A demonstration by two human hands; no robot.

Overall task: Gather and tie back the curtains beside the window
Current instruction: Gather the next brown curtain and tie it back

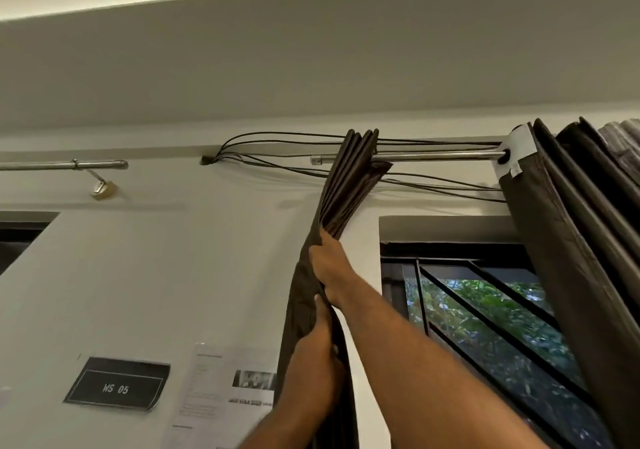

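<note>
Item: left curtain (349, 178), dark brown, bunched into tight pleats on the rod (433, 156). I class the step as gathering; tying is not yet done.

Right hand (327, 268): closed around the pleated bundle, directly below the rod end.

Left hand (320, 341): just beneath the right hand, closed on the same bundle, pinching the folds together. The curtain hangs on downward past both hands and out of view.

Second curtain (571, 240): well to the right of my hands, across the window (485, 310), loosely folded, untouched.

Next move, as I judge it: keep one hand clamped and find a tie-back; I see none here.

Writing: plaque (116, 388) down-left of the left hand reads "WS 05". Printed sheet (214, 389) beside it, text too small to read.
</note>
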